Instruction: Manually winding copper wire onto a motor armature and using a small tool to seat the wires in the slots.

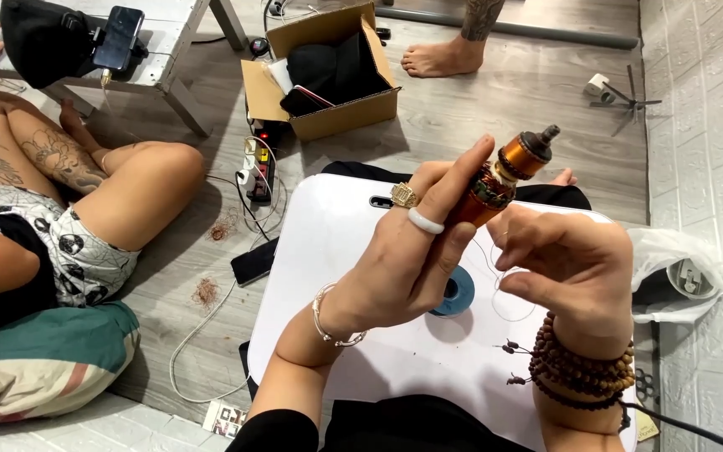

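Above the white lap table (pixel 353 351), we hold an orange cylindrical tool (pixel 504 180) tilted up and away, likely so its dark tip faces the light. Our left hand (pixel 416 251) is closed around its lower body, index finger laid along the barrel to steady it. Our right hand (pixel 575 268) pinches a fine wire (pixel 495 289) just beside the tool, fingertips drawn together. A blue spool (pixel 455 295) sits on the table directly beneath, keeping the wire within reach. Beside us, a seated person's knee (pixel 156 180); a cardboard box (pixel 328 71) farther off.
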